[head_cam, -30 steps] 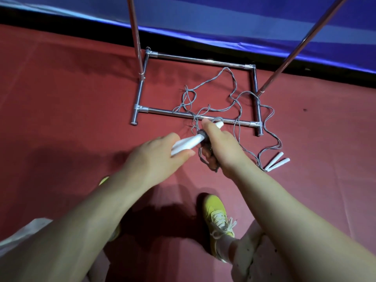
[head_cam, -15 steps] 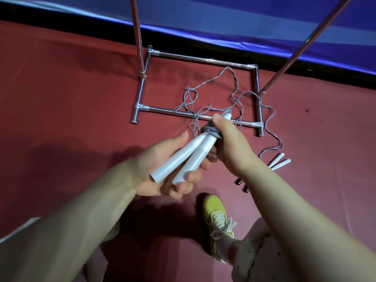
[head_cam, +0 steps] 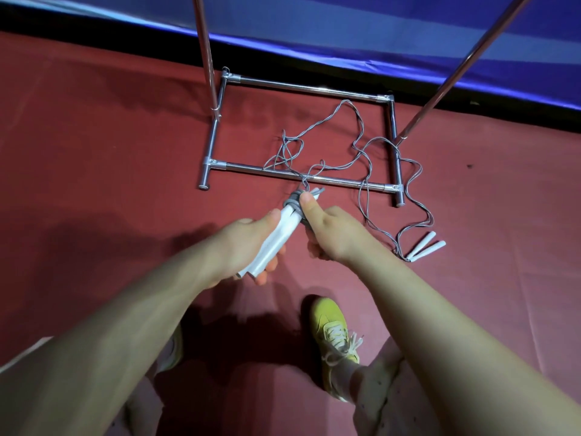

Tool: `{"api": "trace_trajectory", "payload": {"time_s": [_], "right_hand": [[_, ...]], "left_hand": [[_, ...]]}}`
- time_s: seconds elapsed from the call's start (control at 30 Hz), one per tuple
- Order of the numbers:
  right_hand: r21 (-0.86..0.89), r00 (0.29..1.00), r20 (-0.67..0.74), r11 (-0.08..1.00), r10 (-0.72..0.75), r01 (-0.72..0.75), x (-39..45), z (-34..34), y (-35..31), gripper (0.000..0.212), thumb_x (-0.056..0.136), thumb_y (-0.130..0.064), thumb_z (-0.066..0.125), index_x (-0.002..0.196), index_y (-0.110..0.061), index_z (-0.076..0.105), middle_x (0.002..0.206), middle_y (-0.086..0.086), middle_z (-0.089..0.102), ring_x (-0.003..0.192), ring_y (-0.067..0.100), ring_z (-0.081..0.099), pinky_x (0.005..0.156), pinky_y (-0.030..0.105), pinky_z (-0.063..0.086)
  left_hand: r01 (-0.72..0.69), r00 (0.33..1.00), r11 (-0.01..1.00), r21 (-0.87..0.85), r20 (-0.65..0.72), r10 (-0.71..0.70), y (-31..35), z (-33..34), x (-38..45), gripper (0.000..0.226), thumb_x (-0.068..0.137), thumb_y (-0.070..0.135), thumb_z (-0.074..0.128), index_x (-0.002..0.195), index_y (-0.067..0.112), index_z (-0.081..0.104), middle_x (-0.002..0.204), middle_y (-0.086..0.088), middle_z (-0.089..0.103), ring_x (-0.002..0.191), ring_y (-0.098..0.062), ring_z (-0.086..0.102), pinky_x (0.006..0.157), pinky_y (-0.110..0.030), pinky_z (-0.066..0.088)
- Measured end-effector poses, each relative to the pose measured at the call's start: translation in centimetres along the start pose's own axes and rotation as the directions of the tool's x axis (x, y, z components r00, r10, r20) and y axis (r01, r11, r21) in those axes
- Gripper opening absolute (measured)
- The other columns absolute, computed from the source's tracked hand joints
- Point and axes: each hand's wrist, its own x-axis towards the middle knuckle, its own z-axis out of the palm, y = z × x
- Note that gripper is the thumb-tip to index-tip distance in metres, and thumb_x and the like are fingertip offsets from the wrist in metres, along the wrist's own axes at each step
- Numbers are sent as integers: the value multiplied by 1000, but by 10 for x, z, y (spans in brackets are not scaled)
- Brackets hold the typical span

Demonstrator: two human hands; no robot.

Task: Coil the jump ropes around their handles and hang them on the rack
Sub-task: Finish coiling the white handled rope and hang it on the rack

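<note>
Red floor mat (head_cam: 94,184) filled most of the view, with a blue padded edge (head_cam: 345,36) along 12 o'clock. The chrome rack (head_cam: 301,86) base sat at 12 o'clock from the hands, a rectangle of tubes with two uprights rising out of frame. Loose grey rope (head_cam: 355,146) lay tangled inside that base and draped over its near bar (head_cam: 345,183), trailing off toward 3 o'clock (messy, loops crossing each other). A second pair of white handles (head_cam: 426,247) lay on the mat at 3 o'clock from the hands, side by side, tips pointing to about 2 o'clock, apart from the rack foot. A yellow shoe (head_cam: 334,335) was at 6 o'clock, below the hands. The held handles (head_cam: 273,243) were just in front of the near bar, above the mat, paired together, long axis running from 7 o'clock up to 1 o'clock, rope end uppermost. The left hand (head_cam: 242,247) had its fingers curled round the lower half of the pair, thumb lying along the top. The right hand (head_cam: 333,237) was curled too, thumb pressing the grey coil (head_cam: 294,202) wound at the handles' upper end; its other fingers were hidden underneath, so what they pinched could not be told. Rope ran from the coil straight up over the bar.
</note>
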Motion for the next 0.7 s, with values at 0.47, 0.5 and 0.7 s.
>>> {"api": "trace_trajectory", "payload": {"time_s": [0.47,0.5,0.7], "right_hand": [[410,992,64,904,105,-122,-3,5,-10,48,89,-59,39,57,-23,34,41,-10,24,35,9,19,39,21,17],[430,996,35,898,85,-92,-4,4,-10,48,90,-55,40,54,-24,33,40,-10,25,34,9,20,40,21,17],[718,995,13,694,-98,58,-13,2,-16,30,72,-46,43,60,-20,36,48,0,28,39,12,22,45,23,12]], "left_hand": [[-182,949,857,481,-143,282,-6,-5,7,52,74,67,43,74,15,46,62,4,48,61,-20,48,60,-35,40],[-201,962,914,353,-107,252,-4,-4,4,45,79,61,52,73,16,48,63,4,48,59,-18,46,56,-31,39],[216,842,864,-455,534,70,2,-9,-9,74,71,71,44,86,4,72,84,-19,70,71,-30,68,69,-39,54]]}}
